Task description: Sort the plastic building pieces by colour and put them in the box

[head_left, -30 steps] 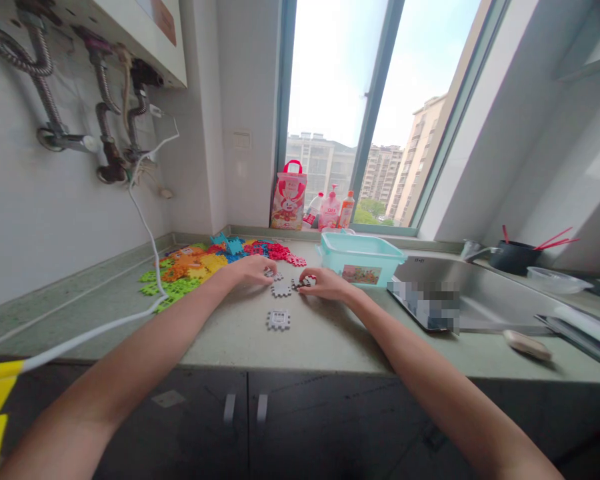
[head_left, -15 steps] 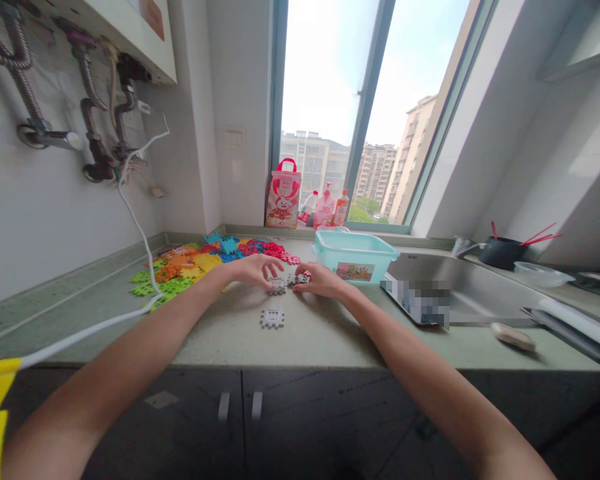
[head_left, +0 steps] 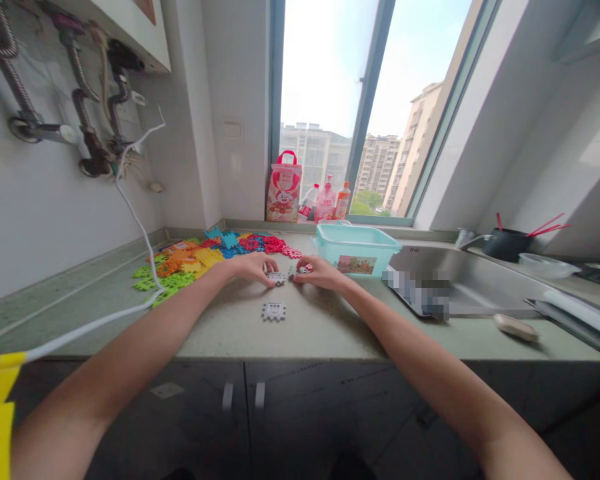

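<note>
Both my hands rest on the green counter [head_left: 330, 327], close together. My left hand [head_left: 253, 267] pinches a small grey interlocking tile [head_left: 277, 277] with its fingertips. My right hand [head_left: 317, 271] has its fingers closed on another grey tile [head_left: 297, 272] right beside it; the two tiles nearly touch. A third grey tile [head_left: 274, 311] lies loose on the counter just in front of my hands. Behind my left hand spreads a pile of colourful tiles [head_left: 200, 260], green, orange, yellow, blue and red.
A teal plastic box [head_left: 356, 249] stands behind my right hand. A steel sink [head_left: 460, 287] lies to the right, with a sponge [head_left: 516, 327] at its front. A white cable [head_left: 105, 320] runs across the counter at left. Bottles and a red bag [head_left: 284, 195] stand on the windowsill.
My hands have drawn closer together, bringing the two grey tiles side by side. The view has shifted a little upward. The loose tile has stayed put.
</note>
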A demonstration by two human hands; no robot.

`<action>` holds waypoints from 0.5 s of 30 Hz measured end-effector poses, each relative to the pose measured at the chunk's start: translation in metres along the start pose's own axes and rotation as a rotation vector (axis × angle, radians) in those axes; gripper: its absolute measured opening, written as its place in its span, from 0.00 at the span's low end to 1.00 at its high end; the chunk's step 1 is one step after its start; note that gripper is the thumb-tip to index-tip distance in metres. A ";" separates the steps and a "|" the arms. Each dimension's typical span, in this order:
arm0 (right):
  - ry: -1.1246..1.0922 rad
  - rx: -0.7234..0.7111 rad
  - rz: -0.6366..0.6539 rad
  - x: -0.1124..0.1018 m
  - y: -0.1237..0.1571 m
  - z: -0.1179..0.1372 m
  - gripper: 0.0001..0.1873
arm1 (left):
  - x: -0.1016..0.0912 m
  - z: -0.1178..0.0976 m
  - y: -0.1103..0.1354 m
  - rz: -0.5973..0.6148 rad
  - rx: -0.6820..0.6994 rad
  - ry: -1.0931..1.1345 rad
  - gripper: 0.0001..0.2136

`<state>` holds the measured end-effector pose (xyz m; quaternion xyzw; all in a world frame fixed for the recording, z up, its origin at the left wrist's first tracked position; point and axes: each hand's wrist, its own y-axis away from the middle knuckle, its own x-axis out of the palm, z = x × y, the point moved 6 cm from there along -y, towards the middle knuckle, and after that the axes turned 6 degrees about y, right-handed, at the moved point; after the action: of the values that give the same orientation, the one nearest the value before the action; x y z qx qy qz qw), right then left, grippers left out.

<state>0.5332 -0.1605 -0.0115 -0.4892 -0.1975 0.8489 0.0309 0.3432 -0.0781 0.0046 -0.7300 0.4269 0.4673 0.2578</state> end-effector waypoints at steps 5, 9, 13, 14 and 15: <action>-0.031 0.022 -0.039 0.000 0.002 0.002 0.18 | 0.002 0.005 -0.004 -0.015 0.008 -0.012 0.26; 0.066 -0.035 -0.154 -0.014 0.006 0.015 0.20 | 0.005 0.010 -0.007 -0.012 0.026 0.021 0.27; 0.181 -0.016 -0.008 -0.009 0.009 0.019 0.20 | 0.004 0.010 -0.007 -0.016 0.038 0.012 0.26; 0.204 -0.009 0.049 -0.005 0.010 0.018 0.20 | 0.004 0.009 -0.007 -0.017 0.038 0.008 0.26; 0.225 -0.001 0.090 -0.003 0.011 0.017 0.19 | 0.004 0.009 -0.006 -0.018 0.036 0.009 0.26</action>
<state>0.5215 -0.1761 -0.0055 -0.5898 -0.1712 0.7891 0.0143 0.3455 -0.0698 -0.0028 -0.7310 0.4299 0.4542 0.2731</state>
